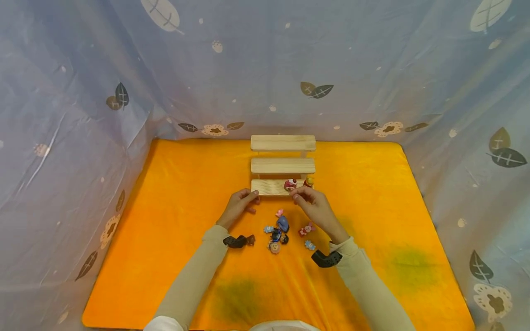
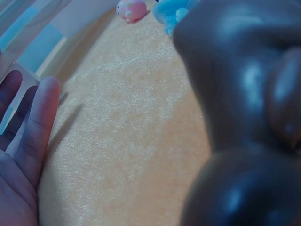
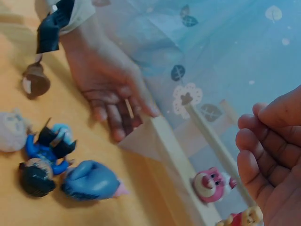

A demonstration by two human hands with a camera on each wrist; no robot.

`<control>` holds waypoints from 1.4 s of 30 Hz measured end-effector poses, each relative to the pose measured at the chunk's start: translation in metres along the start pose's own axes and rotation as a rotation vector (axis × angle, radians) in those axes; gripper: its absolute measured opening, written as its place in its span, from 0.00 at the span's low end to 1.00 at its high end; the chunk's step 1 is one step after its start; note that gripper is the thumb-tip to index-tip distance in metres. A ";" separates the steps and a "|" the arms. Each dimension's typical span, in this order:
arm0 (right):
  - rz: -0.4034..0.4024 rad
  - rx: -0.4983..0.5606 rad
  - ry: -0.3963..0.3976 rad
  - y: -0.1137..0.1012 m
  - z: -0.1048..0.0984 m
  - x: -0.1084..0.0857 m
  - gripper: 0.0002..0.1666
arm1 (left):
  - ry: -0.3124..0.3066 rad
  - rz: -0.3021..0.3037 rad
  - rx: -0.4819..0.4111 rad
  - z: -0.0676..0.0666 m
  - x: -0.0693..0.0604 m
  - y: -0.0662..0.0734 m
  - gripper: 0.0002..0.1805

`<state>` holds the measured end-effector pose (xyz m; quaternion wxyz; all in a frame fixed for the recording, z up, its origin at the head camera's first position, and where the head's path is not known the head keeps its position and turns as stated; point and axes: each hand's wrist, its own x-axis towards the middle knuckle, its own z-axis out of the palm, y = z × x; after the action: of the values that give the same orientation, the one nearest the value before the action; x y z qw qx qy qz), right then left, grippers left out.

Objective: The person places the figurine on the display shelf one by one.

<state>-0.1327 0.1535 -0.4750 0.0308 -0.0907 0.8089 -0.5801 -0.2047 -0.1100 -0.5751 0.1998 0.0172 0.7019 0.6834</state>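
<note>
A three-tier wooden display shelf (image 1: 283, 165) stands at the back of the table. My left hand (image 1: 240, 204) is at the left end of its lowest tier, thumb touching the corner, the other fingers hanging loosely below. On that tier's right part sit a pink bear figurine (image 3: 210, 185) and a yellow bear figurine in red (image 3: 244, 217). Close by is my right hand (image 1: 318, 212), fingers loosely bent; the right wrist view shows it apart from both figurines, and nothing is visible in it. A brown figurine (image 2: 235, 94) fills the left wrist view's right side.
Between the forearms lie several figurines: a blue donkey (image 3: 91, 180), a dark-haired one in blue (image 3: 40, 172), a pink-eared one in red (image 1: 306, 229) and a light blue one (image 1: 309, 245). The orange-yellow cloth (image 1: 186, 184) meets a patterned curtain (image 1: 265, 69) behind.
</note>
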 end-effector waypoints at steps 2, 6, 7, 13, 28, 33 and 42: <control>0.015 0.012 -0.001 0.003 0.001 -0.001 0.10 | -0.002 0.001 0.010 0.001 0.001 0.001 0.27; 0.046 -0.007 -0.029 0.009 0.001 -0.004 0.10 | 0.004 0.005 0.005 0.001 0.002 0.002 0.25; 0.045 -0.024 -0.046 0.010 0.001 -0.005 0.10 | 0.006 0.004 0.004 0.001 0.002 0.002 0.24; 0.021 -0.100 -0.140 0.019 0.006 -0.009 0.11 | 0.003 0.003 -0.003 0.001 0.001 0.002 0.22; 0.067 -0.161 -0.217 0.042 0.018 -0.013 0.11 | -0.001 0.000 0.004 0.001 0.001 0.002 0.26; 0.028 -0.212 -0.252 0.047 0.021 -0.014 0.12 | 0.002 0.008 -0.002 0.001 0.002 0.000 0.24; 0.024 -0.255 -0.296 0.054 0.027 -0.019 0.10 | 0.004 0.005 0.012 0.001 0.003 -0.001 0.25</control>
<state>-0.1164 0.1486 -0.5360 0.1446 -0.1684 0.8636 -0.4527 -0.2068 -0.1085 -0.5770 0.1966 0.0191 0.7063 0.6798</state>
